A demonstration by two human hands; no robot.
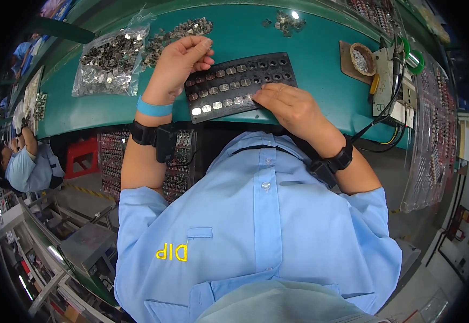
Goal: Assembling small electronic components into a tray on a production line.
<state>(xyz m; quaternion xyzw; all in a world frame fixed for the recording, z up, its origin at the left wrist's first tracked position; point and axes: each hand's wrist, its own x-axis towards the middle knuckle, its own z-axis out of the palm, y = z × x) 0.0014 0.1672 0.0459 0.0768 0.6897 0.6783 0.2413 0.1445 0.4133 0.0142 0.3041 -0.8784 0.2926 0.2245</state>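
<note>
A black tray (229,96) with rows of recesses lies slightly tilted on the green bench top. Small shiny metal plates (217,105) sit in its left and middle recesses; towards the far right the recesses show as dark rings. Above the tray's far left corner is my left hand (186,59), thumb and fingers pinched together; anything between the tips is too small to make out. My right hand (288,105) rests over the tray's near right part, its fingertips close together at the end of the front row of plates. Whatever those fingertips hold is hidden.
An open clear plastic bag (110,64) of metal plates lies left, beside a loose heap (191,28). A smaller pile (289,22) sits at the back. On the right stand a round bowl (361,59), a cabled box (388,81) and a green spool (415,62). Another person (29,164) sits far left.
</note>
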